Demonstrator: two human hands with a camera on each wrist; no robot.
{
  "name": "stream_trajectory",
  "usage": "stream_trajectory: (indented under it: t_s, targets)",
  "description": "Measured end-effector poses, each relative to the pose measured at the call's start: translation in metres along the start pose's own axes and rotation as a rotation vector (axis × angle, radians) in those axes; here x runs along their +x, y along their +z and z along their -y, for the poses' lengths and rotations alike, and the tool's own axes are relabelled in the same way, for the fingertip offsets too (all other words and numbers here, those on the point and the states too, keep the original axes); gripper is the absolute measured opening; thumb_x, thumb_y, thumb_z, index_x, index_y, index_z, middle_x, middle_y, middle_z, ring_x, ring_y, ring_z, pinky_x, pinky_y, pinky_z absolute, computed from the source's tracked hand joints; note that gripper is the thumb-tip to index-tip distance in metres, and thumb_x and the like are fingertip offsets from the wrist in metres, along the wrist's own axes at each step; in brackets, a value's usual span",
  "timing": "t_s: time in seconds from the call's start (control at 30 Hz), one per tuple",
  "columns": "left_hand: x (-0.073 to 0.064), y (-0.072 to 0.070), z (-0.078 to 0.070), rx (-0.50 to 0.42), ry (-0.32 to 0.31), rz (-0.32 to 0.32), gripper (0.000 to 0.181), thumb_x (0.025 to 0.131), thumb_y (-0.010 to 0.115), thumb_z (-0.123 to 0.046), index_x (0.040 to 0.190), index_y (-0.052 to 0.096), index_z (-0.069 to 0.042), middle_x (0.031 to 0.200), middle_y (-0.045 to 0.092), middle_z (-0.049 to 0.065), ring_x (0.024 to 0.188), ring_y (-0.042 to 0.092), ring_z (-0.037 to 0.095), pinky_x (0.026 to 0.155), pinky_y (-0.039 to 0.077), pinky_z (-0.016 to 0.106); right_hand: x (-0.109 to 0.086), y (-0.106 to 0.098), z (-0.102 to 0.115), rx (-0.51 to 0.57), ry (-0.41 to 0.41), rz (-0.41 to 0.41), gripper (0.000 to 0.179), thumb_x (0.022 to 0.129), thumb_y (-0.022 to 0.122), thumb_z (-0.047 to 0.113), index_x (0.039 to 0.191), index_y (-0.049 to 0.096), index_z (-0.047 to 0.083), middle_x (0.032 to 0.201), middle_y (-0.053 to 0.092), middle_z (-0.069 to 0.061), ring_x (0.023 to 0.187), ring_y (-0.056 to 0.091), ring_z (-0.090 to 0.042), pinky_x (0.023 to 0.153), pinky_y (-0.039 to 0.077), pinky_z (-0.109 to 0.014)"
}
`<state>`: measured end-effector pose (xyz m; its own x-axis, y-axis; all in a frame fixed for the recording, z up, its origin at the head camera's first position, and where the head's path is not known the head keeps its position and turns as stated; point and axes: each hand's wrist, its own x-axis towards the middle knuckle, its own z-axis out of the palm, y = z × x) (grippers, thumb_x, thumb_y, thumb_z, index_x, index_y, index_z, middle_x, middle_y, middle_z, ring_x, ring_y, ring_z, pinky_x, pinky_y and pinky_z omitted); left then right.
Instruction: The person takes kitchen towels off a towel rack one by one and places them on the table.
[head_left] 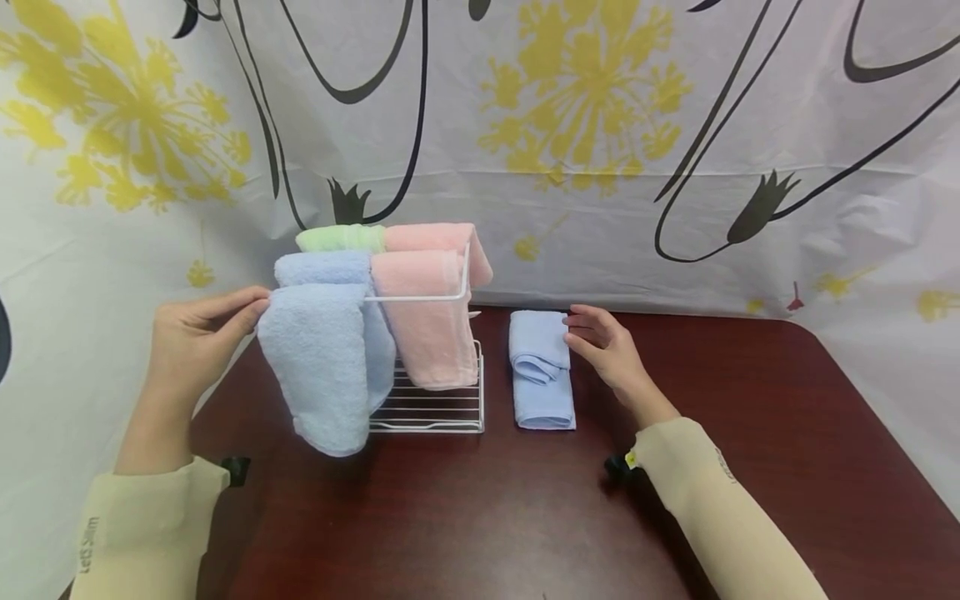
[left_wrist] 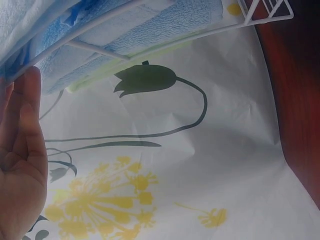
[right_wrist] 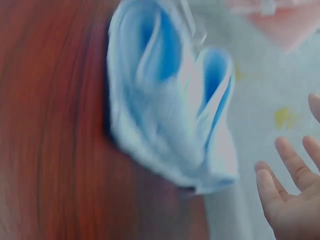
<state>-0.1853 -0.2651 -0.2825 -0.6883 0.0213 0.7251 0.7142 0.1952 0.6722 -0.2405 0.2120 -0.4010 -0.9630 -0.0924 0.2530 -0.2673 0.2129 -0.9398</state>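
Observation:
A white wire rack (head_left: 482, 400) stands on the table with towels draped over its top rails. At its front left hangs a light blue towel (head_left: 318, 367), with another blue towel (head_left: 322, 267) behind it. My left hand (head_left: 191, 333) pinches the rack's upper front left corner, beside the blue towel; the left wrist view shows the fingertips right at the white rail (left_wrist: 95, 22). To the right of the rack lies a folded blue cloth (head_left: 543, 408), its upper part doubled over in a loop. My right hand (head_left: 607, 350) is at its right edge, fingers apart and relaxed, holding nothing.
A pink towel (head_left: 427, 325) hangs at the rack's front right, with a second pink towel (head_left: 431, 237) and a green towel (head_left: 341, 238) behind. The dark red table (head_left: 480, 517) ends at a patterned white curtain (head_left: 600, 250) at the back.

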Motion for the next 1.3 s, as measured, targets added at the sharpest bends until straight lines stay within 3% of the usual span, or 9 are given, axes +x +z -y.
stream_trajectory:
  t_s: [0.23, 0.43, 0.57, 0.8, 0.93, 1.03, 1.17, 1.3]
  targets:
    - [0.0, 0.001, 0.0, -0.071, -0.005, 0.001, 0.021, 0.079, 0.063, 0.025, 0.097, 0.071, 0.017, 0.09, 0.078, -0.005, 0.08, 0.073, 0.002, 0.073, 0.056, 0.01, -0.013, 0.021, 0.037, 0.018, -0.169, 0.044, 0.048, 0.093, 0.065, 0.003, 0.139, 0.051, 0.004, 0.131, 0.06, -0.024, 0.122, 0.057, -0.032, 0.096, 0.049, -0.018]
    - [0.0, 0.001, 0.001, -0.1, 0.004, -0.002, 0.022, 0.079, 0.062, 0.025, 0.097, 0.072, 0.016, 0.089, 0.078, -0.004, 0.079, 0.073, 0.003, 0.073, 0.056, 0.01, -0.023, 0.045, 0.07, 0.095, -0.258, 0.135, 0.046, 0.092, 0.065, 0.0, 0.136, 0.051, -0.002, 0.13, 0.061, -0.023, 0.121, 0.059, -0.026, 0.093, 0.055, -0.023]
    - [0.0, 0.001, 0.002, -0.132, 0.008, -0.006, 0.023, 0.079, 0.062, 0.026, 0.097, 0.072, 0.017, 0.089, 0.078, -0.002, 0.079, 0.073, 0.004, 0.073, 0.056, 0.011, -0.028, 0.063, 0.088, 0.155, -0.272, 0.201, 0.041, 0.093, 0.065, 0.002, 0.132, 0.054, -0.005, 0.128, 0.062, -0.021, 0.12, 0.061, -0.021, 0.095, 0.056, -0.027]
    - [0.0, 0.002, 0.002, -0.151, -0.005, -0.016, 0.023, 0.079, 0.061, 0.026, 0.097, 0.072, 0.016, 0.089, 0.078, -0.002, 0.078, 0.073, 0.004, 0.073, 0.057, 0.011, -0.032, 0.095, 0.105, 0.226, -0.324, 0.295, 0.036, 0.092, 0.063, -0.002, 0.128, 0.057, -0.005, 0.127, 0.062, -0.025, 0.116, 0.062, -0.033, 0.094, 0.056, -0.029]
    - [-0.001, 0.001, 0.004, -0.161, 0.0, -0.017, 0.023, 0.079, 0.061, 0.027, 0.097, 0.072, 0.017, 0.089, 0.078, -0.001, 0.078, 0.073, 0.004, 0.073, 0.057, 0.011, -0.032, 0.113, 0.114, 0.201, -0.345, 0.331, 0.034, 0.093, 0.062, -0.001, 0.127, 0.059, -0.002, 0.127, 0.063, -0.021, 0.111, 0.061, -0.038, 0.081, 0.058, -0.027]
    - [-0.001, 0.002, 0.004, -0.175, -0.001, -0.016, 0.023, 0.079, 0.061, 0.027, 0.097, 0.071, 0.018, 0.089, 0.078, 0.0, 0.078, 0.073, 0.005, 0.073, 0.057, 0.012, -0.033, 0.125, 0.121, 0.206, -0.315, 0.355, 0.035, 0.093, 0.062, 0.0, 0.129, 0.06, 0.001, 0.124, 0.064, -0.02, 0.106, 0.063, -0.041, 0.074, 0.06, -0.031]
    - [0.0, 0.002, 0.004, -0.17, -0.005, -0.02, 0.022, 0.079, 0.061, 0.026, 0.097, 0.072, 0.017, 0.088, 0.078, -0.001, 0.078, 0.073, 0.005, 0.072, 0.057, 0.011, -0.034, 0.138, 0.129, 0.255, -0.283, 0.397, 0.038, 0.093, 0.062, 0.0, 0.131, 0.058, 0.001, 0.124, 0.062, -0.024, 0.099, 0.066, -0.042, 0.078, 0.061, -0.042]
    - [-0.001, 0.002, 0.004, -0.17, 0.002, -0.017, 0.021, 0.079, 0.062, 0.026, 0.097, 0.071, 0.018, 0.089, 0.078, -0.001, 0.078, 0.073, 0.005, 0.073, 0.057, 0.011, -0.033, 0.15, 0.135, 0.26, -0.296, 0.42, 0.041, 0.094, 0.062, 0.0, 0.134, 0.056, 0.002, 0.133, 0.06, -0.019, 0.111, 0.065, -0.036, 0.084, 0.06, -0.035]
